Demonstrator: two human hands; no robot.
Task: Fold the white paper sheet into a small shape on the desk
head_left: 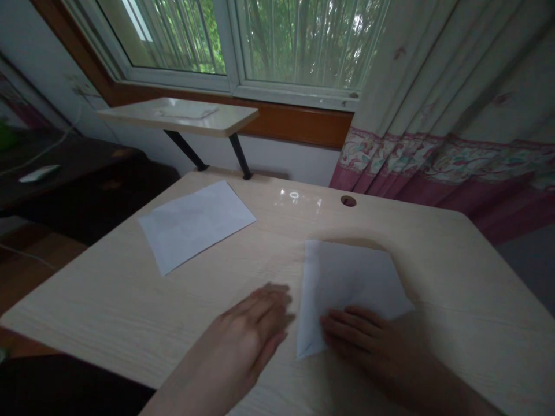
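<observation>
White paper stack (197,228) flat on left part of counter (99,294). Left hand (254,326) blurred, fingers extended and close together, nothing seen held, just beside left edge of white paper piece (351,271). That piece lies right of counter's middle, lighter strip along left edge. Right hand (364,341) flat on its near part, fingers extended, narrow gaps, not gripping.

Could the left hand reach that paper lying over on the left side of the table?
Probably yes: the left hand appears to hold nothing, and I see only tabletop between it and the left paper. It would likely have to stretch forward and left.
</observation>
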